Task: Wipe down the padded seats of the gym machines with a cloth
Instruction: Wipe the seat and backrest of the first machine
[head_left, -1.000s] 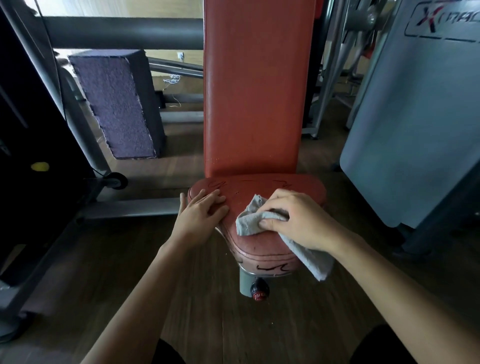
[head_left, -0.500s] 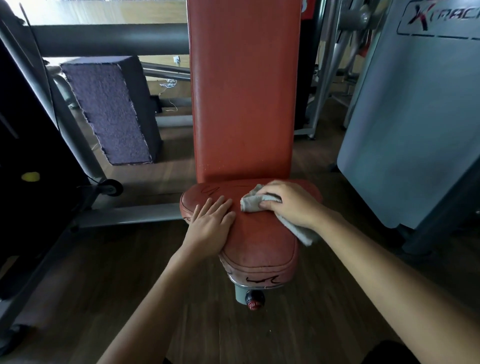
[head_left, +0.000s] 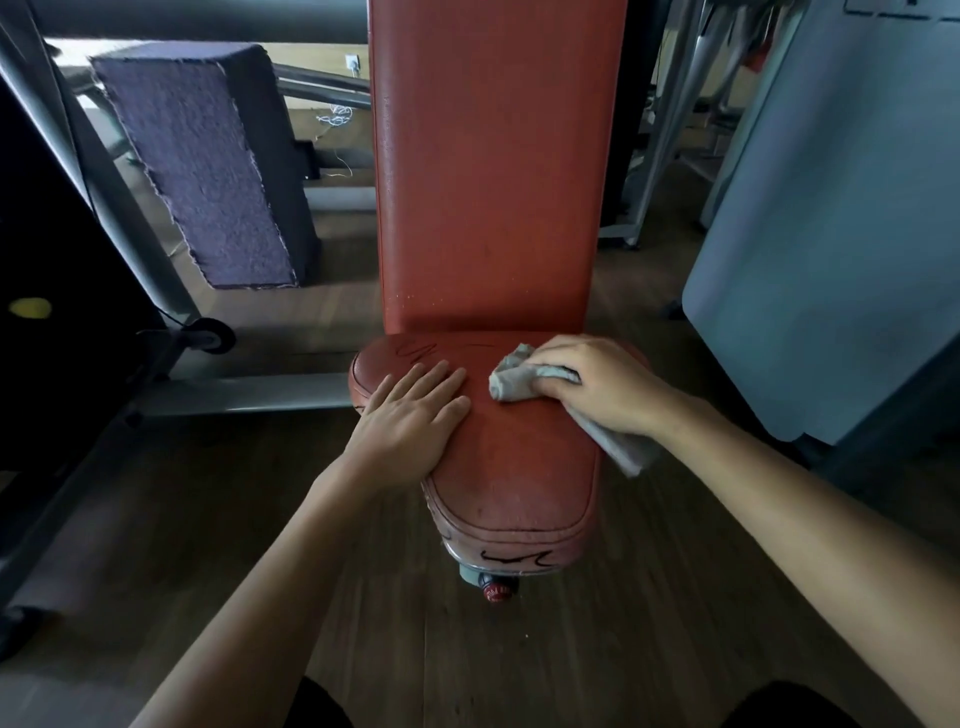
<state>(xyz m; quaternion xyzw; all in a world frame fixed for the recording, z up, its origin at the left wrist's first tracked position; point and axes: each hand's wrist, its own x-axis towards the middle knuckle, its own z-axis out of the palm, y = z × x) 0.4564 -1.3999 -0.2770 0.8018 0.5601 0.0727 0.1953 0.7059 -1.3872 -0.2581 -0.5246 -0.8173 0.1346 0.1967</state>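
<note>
Your right hand (head_left: 597, 387) is curled knuckles-up round a bunched grey cloth (head_left: 519, 382) and presses it onto the rear right part of the seat pad (head_left: 519, 467).

Cloth: soft, crumpled weave. A wad sticks out past your fingers toward the middle of the seat. A loose tail trails from under your wrist and hangs over the pad's right edge.

Your left hand (head_left: 410, 421) lies flat, palm down, fingers straight and close together, on the rear left of the pad, with the heel at the left rim. It holds nothing. A narrow strip of bare vinyl lies between its fingertips and the cloth.

Seat pad: red-brown vinyl, thickly padded, wide at the back and narrowing toward you, with rounded corners and a stitched seam round the rim. Black scribbles mark the back of the top and the front face.

Backrest (head_left: 493, 171): same vinyl, a tall flat slab standing upright just behind the pad.

A red-capped knob (head_left: 497, 590) shows under the front lip.

Off to your left leans a carpeted block (head_left: 208, 171), purple-grey, coarse pile, frayed edges. To your right stands a smooth pale grey panel (head_left: 831, 234). The floor (head_left: 467, 665) is dark wood planking.
</note>
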